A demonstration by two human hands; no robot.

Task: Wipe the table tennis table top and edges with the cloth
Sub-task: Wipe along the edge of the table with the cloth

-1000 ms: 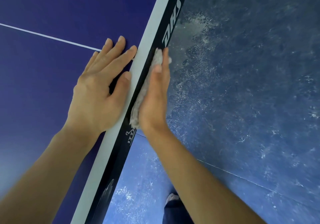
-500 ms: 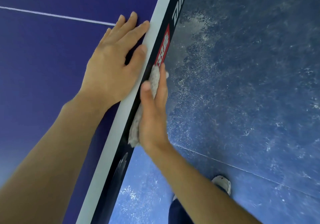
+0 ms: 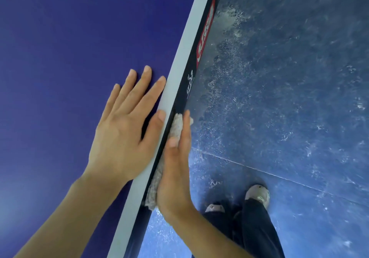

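Against the table edge (image 3: 182,98), cloth (image 3: 177,125) under flat right hand (image 3: 174,178).

Cloth (image 3: 176,125) mostly behind right hand (image 3: 175,175)

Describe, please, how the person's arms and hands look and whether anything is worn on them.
The left arm and right arm are bare, with no sleeves in view. The left hand and right hand carry no gloves, rings or watch.

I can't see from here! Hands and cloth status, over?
Left hand flat on table top. Right hand presses cloth against side edge, fingers straight. Nothing blocking the edge ahead.
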